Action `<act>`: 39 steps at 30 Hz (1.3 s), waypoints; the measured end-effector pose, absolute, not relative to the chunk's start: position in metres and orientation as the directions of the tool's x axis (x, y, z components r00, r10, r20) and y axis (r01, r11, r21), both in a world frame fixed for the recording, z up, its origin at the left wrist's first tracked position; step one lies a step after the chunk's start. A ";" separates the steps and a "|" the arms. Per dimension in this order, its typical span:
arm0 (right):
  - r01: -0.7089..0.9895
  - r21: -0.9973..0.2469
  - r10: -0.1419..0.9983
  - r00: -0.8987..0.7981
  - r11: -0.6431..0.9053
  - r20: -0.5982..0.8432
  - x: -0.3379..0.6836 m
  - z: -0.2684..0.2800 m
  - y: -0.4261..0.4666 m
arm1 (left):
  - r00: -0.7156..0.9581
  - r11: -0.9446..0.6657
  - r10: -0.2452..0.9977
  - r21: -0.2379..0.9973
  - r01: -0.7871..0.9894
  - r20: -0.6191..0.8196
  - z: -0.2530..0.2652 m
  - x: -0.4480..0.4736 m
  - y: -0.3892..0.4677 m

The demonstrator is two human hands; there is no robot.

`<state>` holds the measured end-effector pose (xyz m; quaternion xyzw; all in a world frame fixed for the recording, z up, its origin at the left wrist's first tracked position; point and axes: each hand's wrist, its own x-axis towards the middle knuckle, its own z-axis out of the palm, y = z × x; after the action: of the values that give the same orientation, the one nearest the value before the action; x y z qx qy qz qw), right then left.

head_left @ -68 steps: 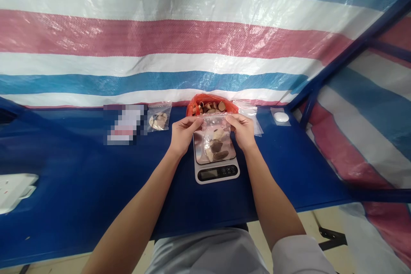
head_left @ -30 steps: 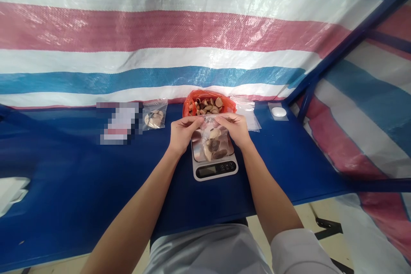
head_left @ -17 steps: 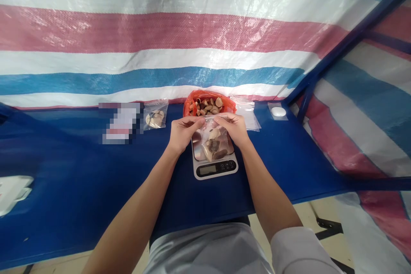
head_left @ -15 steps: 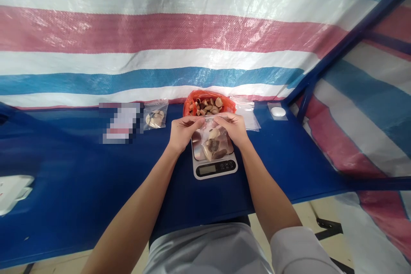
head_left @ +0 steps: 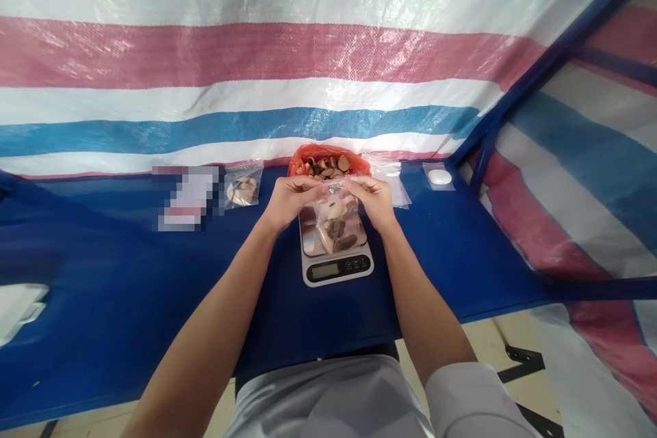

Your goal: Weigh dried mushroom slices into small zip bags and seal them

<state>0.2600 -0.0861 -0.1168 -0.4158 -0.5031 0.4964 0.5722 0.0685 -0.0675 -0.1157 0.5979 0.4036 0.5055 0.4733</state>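
Both hands pinch the top edge of a clear zip bag [head_left: 337, 224], my left hand [head_left: 293, 200] at one side and my right hand [head_left: 372, 200] at the other. Pale and dark brown slices, perhaps dried mushroom or herb, lie in the bag. It hangs over the steel plate of a digital kitchen scale [head_left: 336, 268]; whether it rests on the plate I cannot tell. The scale's display shows no readable figure. Just behind my fingers sits a red plastic bag [head_left: 302, 152], open and filled with loose brown and cream pieces [head_left: 328, 166].
Left of the red bag lies a filled clear bag [head_left: 243, 185], with a blurred-out packet [head_left: 189, 197] beyond it. Flat clear bags [head_left: 391, 181] and a white oval object [head_left: 439, 177] are on the right. A white case [head_left: 20, 311] lies at the blue table's [head_left: 128, 315] left.
The whole view has shifted slightly, so things sit a little further left. My hands keep their pinch on the bag's top edge, with the fingers barely moved along it.
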 end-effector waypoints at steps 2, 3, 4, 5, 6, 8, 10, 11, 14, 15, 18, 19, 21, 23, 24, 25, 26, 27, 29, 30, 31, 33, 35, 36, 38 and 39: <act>-0.161 -0.974 0.987 0.024 0.158 0.156 0.262 -0.118 -0.085 | 0.155 -0.215 0.965 0.977 0.004 0.212 -0.116 0.068 -0.066; -0.167 -0.974 0.988 0.038 0.151 0.147 0.262 -0.118 -0.084 | 0.151 -0.207 0.967 0.978 0.000 0.205 -0.116 0.069 -0.066; -0.169 -0.975 0.989 0.050 0.145 0.139 0.261 -0.119 -0.084 | 0.151 -0.198 0.969 0.980 -0.003 0.197 -0.116 0.069 -0.066; -0.165 -0.975 0.989 0.061 0.146 0.138 0.261 -0.120 -0.083 | 0.156 -0.191 0.969 0.982 -0.004 0.189 -0.116 0.070 -0.066; -0.158 -0.976 0.987 0.072 0.153 0.143 0.260 -0.121 -0.083 | 0.165 -0.188 0.969 0.982 -0.001 0.185 -0.115 0.071 -0.066; -0.141 -0.975 0.983 0.086 0.171 0.160 0.260 -0.123 -0.082 | 0.181 -0.197 0.964 0.980 0.010 0.192 -0.115 0.072 -0.066; -0.122 -0.975 0.981 0.091 0.185 0.174 0.260 -0.125 -0.082 | 0.184 -0.218 0.960 0.976 0.016 0.211 -0.115 0.073 -0.066; -0.111 -0.976 0.980 0.086 0.186 0.177 0.260 -0.125 -0.082 | 0.182 -0.227 0.958 0.974 0.016 0.221 -0.115 0.072 -0.066; -0.074 -0.979 0.981 0.042 0.190 0.188 0.262 -0.126 -0.082 | 0.175 -0.235 0.958 0.972 0.017 0.228 -0.116 0.072 -0.064; -0.068 -0.979 0.981 0.032 0.192 0.190 0.263 -0.126 -0.081 | 0.173 -0.230 0.959 0.973 0.017 0.224 -0.117 0.072 -0.064; -0.079 -0.978 0.980 0.058 0.192 0.188 0.263 -0.127 -0.081 | 0.160 -0.214 0.965 0.977 0.021 0.208 -0.116 0.072 -0.064; -0.081 -0.979 0.980 0.073 0.189 0.183 0.262 -0.127 -0.081 | 0.160 -0.212 0.965 0.977 0.021 0.205 -0.115 0.073 -0.065; -0.069 -0.979 0.979 0.091 0.191 0.184 0.261 -0.128 -0.081 | 0.166 -0.209 0.965 0.978 0.016 0.203 -0.114 0.075 -0.066; -0.040 -0.978 0.975 0.092 0.207 0.202 0.260 -0.128 -0.082 | 0.169 -0.213 0.963 0.977 0.006 0.209 -0.113 0.077 -0.067; -0.027 -0.976 0.973 0.088 0.217 0.214 0.260 -0.128 -0.082 | 0.168 -0.220 0.962 0.976 0.002 0.216 -0.113 0.078 -0.068; -0.019 -0.974 0.971 0.085 0.227 0.224 0.260 -0.128 -0.082 | 0.165 -0.230 0.960 0.973 0.000 0.227 -0.113 0.079 -0.068; -0.016 -0.973 0.970 0.077 0.231 0.230 0.261 -0.128 -0.083 | 0.162 -0.241 0.958 0.971 0.001 0.238 -0.113 0.079 -0.069; -0.015 -0.972 0.970 0.070 0.233 0.231 0.261 -0.128 -0.083 | 0.161 -0.249 0.956 0.968 0.005 0.245 -0.113 0.079 -0.069; -0.012 -0.972 0.971 0.061 0.233 0.232 0.262 -0.129 -0.083 | 0.159 -0.253 0.956 0.967 0.015 0.247 -0.113 0.080 -0.069; -0.009 -0.972 0.970 0.063 0.235 0.234 0.262 -0.129 -0.082 | 0.159 -0.248 0.957 0.968 0.021 0.242 -0.113 0.080 -0.070; -0.006 -0.971 0.969 0.066 0.239 0.238 0.262 -0.129 -0.082 | 0.162 -0.243 0.958 0.970 0.026 0.236 -0.113 0.080 -0.070; -0.009 -0.970 0.968 0.070 0.242 0.241 0.262 -0.130 -0.081 | 0.169 -0.237 0.959 0.971 0.028 0.229 -0.113 0.080 -0.070; -0.020 -0.970 0.968 0.079 0.242 0.240 0.262 -0.130 -0.081 | 0.172 -0.237 0.958 0.971 0.027 0.229 -0.114 0.079 -0.069; -0.026 -0.969 0.966 0.089 0.244 0.241 0.262 -0.130 -0.080 | 0.168 -0.240 0.958 0.970 0.025 0.233 -0.115 0.078 -0.069; -0.034 -0.968 0.963 0.116 0.250 0.245 0.262 -0.129 -0.080 | 0.162 -0.244 0.958 0.969 0.023 0.237 -0.117 0.075 -0.068; -0.036 -0.968 0.961 0.130 0.250 0.244 0.262 -0.129 -0.080 | 0.160 -0.243 0.958 0.970 0.022 0.237 -0.118 0.074 -0.068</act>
<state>0.2618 -0.0803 -0.1294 -0.4506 -0.5131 0.4145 0.6015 0.0738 -0.0677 -0.1178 0.6048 0.4053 0.5059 0.4626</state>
